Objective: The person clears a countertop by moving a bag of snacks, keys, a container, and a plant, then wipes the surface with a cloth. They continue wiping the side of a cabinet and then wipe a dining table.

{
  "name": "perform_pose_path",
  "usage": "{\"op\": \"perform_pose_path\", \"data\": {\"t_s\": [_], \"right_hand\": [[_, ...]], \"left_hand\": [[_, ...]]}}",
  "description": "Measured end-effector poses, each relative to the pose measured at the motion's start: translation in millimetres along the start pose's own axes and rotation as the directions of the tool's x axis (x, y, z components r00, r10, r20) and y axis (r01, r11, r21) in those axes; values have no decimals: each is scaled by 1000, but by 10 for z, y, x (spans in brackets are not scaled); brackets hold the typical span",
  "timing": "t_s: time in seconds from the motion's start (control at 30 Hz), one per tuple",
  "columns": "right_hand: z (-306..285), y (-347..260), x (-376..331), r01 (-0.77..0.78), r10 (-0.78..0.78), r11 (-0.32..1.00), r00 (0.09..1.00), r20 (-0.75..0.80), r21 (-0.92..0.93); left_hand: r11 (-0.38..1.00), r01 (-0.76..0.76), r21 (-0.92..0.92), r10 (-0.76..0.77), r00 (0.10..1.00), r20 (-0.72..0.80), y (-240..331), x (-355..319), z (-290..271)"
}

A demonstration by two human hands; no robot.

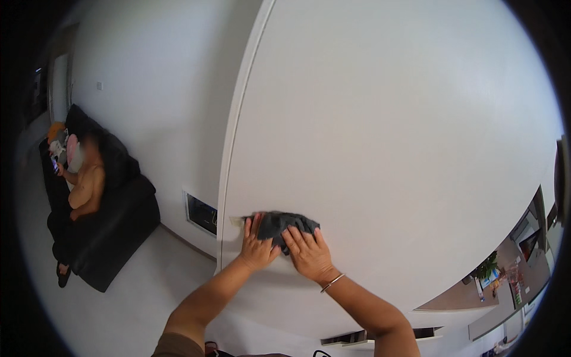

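Observation:
A dark grey cloth [275, 225], bunched and creased, lies against a large white panel [380, 137] in front of me. My left hand [257, 249] has hold of the cloth's left part, fingers pointing up. My right hand [308, 254], with a thin bangle at the wrist, presses the cloth's right part to the panel with bent fingers. Just left of the cloth, a small pale fitting [237, 221] sits near the panel's left edge, partly hidden by my left fingers.
At the left, a person [89, 178] sits on a black sofa [122, 232] holding a phone. A recessed wall opening [201, 213] lies between sofa and panel. At the lower right are a counter [458, 297] and a green plant [486, 268].

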State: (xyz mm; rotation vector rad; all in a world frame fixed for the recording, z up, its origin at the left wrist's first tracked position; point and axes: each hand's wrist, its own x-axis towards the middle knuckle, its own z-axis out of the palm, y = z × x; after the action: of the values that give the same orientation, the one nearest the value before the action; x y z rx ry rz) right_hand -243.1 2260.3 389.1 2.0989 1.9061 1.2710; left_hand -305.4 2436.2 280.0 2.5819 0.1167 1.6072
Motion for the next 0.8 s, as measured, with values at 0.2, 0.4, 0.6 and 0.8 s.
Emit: {"op": "perform_pose_path", "data": {"t_s": [0.2, 0.4, 0.6, 0.8], "right_hand": [[-744, 387, 1434, -19, 17, 1000, 981, -196, -10], [-999, 426, 2223, -201, 158, 979, 873, -462, -44], [35, -535, 1511, -202, 212, 977, 948, -236, 67], [1308, -1461, 147, -284, 285, 951, 958, 6, 119]], "left_hand": [[975, -155, 160, 191, 951, -242, -715, 1521, -859], [970, -218, 106, 237, 941, -239, -868, 2476, -1553], [987, -159, 15, 160, 982, -97, -1326, 752, -892], [995, 28, -93, -13, 987, 158, -1164, -1159, 78]]}}
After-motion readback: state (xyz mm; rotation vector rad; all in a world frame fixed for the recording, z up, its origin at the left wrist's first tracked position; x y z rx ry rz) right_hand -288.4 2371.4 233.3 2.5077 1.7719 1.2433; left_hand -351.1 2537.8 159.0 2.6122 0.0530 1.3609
